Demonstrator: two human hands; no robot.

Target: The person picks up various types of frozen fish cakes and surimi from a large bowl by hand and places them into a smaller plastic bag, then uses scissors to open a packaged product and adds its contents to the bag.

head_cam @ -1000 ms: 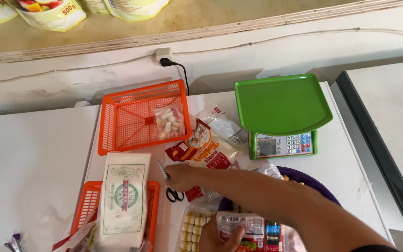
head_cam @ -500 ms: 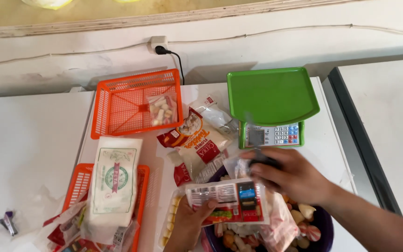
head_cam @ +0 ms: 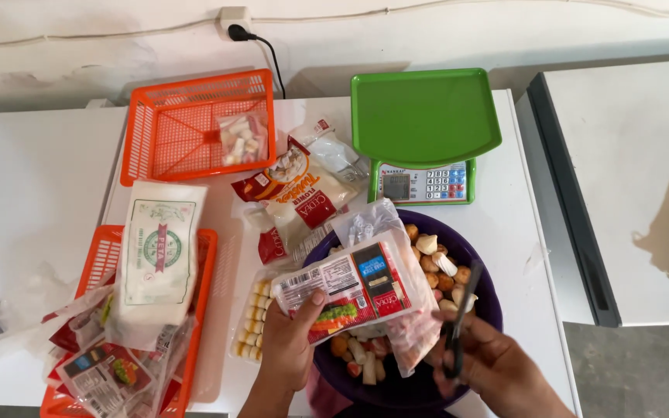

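Scissors [head_cam: 458,325] now up in right hand [head_cam: 497,364]; left hand [head_cam: 292,340] fingers pinch pack [head_cam: 350,290] over bowl [head_cam: 482,255]. Keep it taut, snip near edge.

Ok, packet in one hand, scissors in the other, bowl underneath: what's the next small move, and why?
Probably bring the scissors in the right hand up to an edge of the packet and snip it. The left hand holds the packet flat above the purple bowl, which already holds loose pieces, and the blades look clear of the wrapper for now.
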